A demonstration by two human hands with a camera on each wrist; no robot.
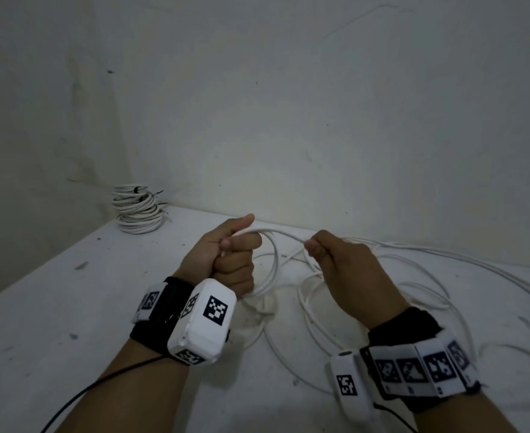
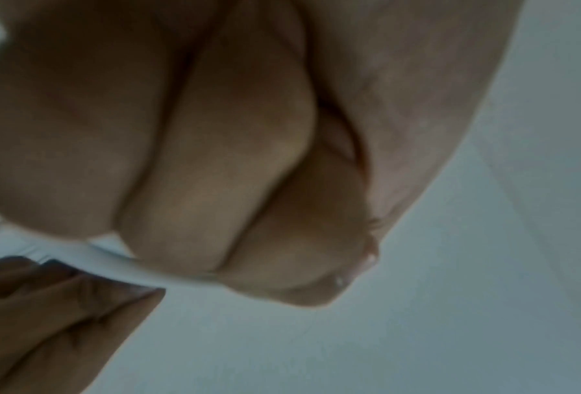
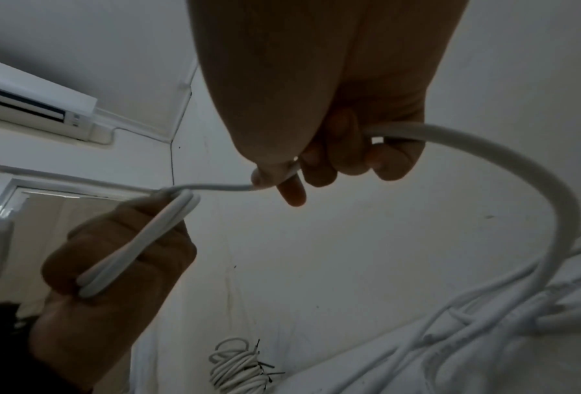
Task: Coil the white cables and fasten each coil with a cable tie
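White round plastic-sheathed cable [image 1: 271,260] runs between both hands above the pale, scuffed surface [image 1: 54,323]: the left hand [image 1: 226,260] has its fingers curled tight round a couple of started loops, thumb laid on top, while the right hand [image 1: 348,270] pinches the feeding strand between thumb and forefinger, the other fingers [image 3: 393,160] curled loosely round it. The rest of this cable, and seemingly others, sprawls in loose overlapping loops [image 1: 413,292] to the right on the surface. A stack of finished white coils bound with black ties [image 1: 137,210] sits in the far left corner against the wall. The main risk, as I judge it, is the slack: the loops on the surface cross each other, so pulling more length through could drag a knot up or snag a neighbouring cable. The few loops in the left fist could also spring open if the grip eases, since the sheath looks stiff. No loose cable tie is visible near the hands. No containers are in view.
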